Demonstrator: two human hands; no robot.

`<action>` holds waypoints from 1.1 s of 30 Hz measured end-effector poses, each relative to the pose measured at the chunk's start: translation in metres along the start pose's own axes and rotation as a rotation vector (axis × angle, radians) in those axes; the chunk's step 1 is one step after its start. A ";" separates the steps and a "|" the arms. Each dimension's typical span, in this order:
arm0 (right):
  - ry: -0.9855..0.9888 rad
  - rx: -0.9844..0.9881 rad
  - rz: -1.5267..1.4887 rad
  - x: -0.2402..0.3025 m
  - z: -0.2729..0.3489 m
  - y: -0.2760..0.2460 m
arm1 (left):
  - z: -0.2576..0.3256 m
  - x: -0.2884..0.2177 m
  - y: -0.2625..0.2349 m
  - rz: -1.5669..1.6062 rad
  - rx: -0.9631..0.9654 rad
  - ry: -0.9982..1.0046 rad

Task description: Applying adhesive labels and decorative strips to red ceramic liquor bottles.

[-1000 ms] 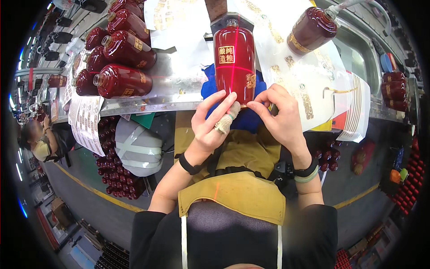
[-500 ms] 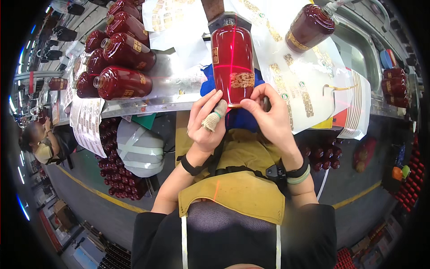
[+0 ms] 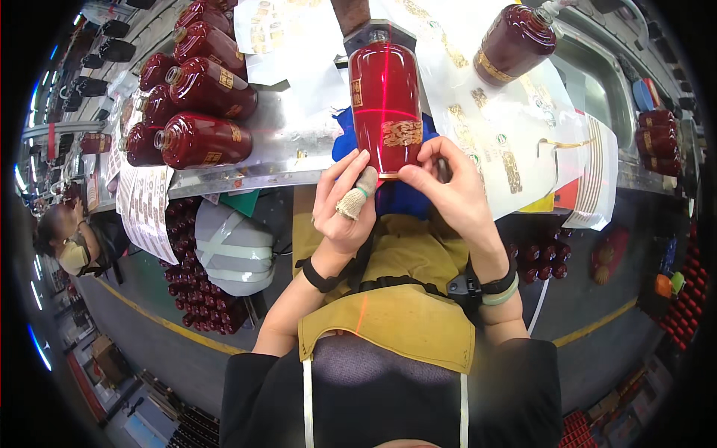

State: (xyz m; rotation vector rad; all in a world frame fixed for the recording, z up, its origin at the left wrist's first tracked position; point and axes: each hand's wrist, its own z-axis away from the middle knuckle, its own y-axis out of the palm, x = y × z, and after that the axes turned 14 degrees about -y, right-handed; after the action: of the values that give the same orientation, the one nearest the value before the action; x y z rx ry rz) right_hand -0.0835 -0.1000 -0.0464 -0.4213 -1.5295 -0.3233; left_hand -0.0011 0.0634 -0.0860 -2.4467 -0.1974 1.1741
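Observation:
A dark red glass bottle [image 3: 386, 97] with gold decals lies in a cradle [image 3: 381, 33], its neck pointing away from me and its base toward me. Red laser lines cross over it. My left hand [image 3: 345, 201], a cloth finger cot [image 3: 355, 198] on one finger, presses its fingertips to the left of the base. On the other side, my right hand [image 3: 454, 187] has its thumb at the base edge and its forefinger curled at the lower right side, by the gold decal [image 3: 402, 133]. Whether a small piece is between those fingers is hidden. Blue cloth [image 3: 407, 198] lies below the bottle.
Several red bottles [image 3: 205, 140] lie on the metal bench at left. Another bottle [image 3: 515, 45] stands at right, near a metal sink [image 3: 597, 89]. Decal sheets [image 3: 485, 142] spread across the bench. A person [image 3: 71, 235] sits far left. Bottles crowd the floor [image 3: 202, 299].
The fingers of my right hand have shifted slightly at the bottle's lower right side. My left hand stays at the base, and the bottle keeps its place in the cradle.

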 end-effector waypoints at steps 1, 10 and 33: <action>-0.032 0.019 0.101 0.000 0.001 0.001 | 0.000 0.000 0.000 0.005 0.010 0.007; 0.032 -0.009 -0.095 -0.001 0.000 -0.002 | -0.001 0.000 0.001 -0.014 -0.006 0.006; -0.050 0.032 -0.164 -0.003 0.010 -0.009 | 0.015 0.001 0.001 -0.223 0.129 0.100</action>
State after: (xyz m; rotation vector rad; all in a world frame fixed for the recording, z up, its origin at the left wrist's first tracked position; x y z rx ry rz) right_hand -0.0963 -0.1039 -0.0492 -0.2804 -1.6198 -0.4183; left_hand -0.0115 0.0671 -0.0956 -2.2956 -0.3437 0.9369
